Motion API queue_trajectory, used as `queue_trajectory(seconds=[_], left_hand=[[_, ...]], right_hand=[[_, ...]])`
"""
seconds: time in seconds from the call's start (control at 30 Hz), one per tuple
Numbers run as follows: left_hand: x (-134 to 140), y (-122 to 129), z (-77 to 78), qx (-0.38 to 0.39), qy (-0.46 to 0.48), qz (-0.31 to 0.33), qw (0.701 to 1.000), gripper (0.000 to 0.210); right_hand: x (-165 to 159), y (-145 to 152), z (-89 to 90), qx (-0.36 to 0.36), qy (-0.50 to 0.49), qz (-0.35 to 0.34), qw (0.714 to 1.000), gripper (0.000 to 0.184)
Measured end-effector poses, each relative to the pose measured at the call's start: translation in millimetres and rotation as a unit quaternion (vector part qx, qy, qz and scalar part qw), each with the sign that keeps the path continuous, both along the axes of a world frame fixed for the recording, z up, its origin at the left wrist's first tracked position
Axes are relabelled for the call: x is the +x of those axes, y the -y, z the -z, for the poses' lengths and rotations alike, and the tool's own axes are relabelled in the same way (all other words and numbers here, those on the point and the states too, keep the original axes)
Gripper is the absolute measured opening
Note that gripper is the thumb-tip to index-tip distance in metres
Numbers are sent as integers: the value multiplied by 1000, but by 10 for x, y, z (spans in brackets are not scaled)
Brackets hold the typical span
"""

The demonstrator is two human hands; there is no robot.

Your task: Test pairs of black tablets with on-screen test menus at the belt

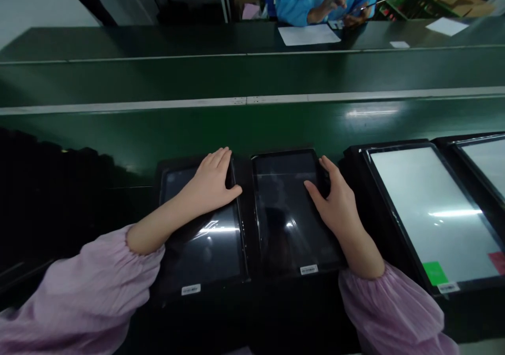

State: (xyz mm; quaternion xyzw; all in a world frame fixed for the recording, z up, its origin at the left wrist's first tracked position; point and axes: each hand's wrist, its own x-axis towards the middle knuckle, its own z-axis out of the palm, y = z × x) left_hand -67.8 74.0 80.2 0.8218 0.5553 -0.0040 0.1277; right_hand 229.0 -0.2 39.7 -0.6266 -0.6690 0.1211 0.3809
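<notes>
Head view: laying the left hand point(213, 179), flat with thumb apart and gripping nothing, over the left dark panel point(221, 247); straddling the edge of the right dark panel point(282, 218) with the right hand point(337, 202), spread, unclosed. Along the green counter point(276, 123), seemingly steadying both; calls for light, even edge contact.

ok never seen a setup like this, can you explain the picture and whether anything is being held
No machine here: just a person's bare hands, seen from a camera worn on the head, looking forward and down. The left hand lies over the left dark panel; the right hand is at the right edge of the right dark panel. Neither looks lifted. Farther right lie a pale-screened panel and part of another. Across the green bench is a co-worker in blue.
</notes>
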Motion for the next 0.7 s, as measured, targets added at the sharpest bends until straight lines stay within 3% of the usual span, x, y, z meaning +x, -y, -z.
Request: queue_trajectory(seconds=[0.17, 0.3, 0.43, 0.7], left_hand=[[-12, -50, -49, -42, 11, 23, 999, 92], [17, -81, 26, 30, 81, -47, 995, 74], [71, -100, 60, 61, 80, -86, 991, 69], [122, -178, -9, 19, 52, -47, 997, 67]], right_hand=[[15, 15, -12, 2, -31, -2, 1000, 60], [18, 28, -47, -21, -36, -3, 999, 73], [16, 44, -62, -32, -38, 1, 999, 78], [0, 34, -4, -29, -77, 21, 996, 80]])
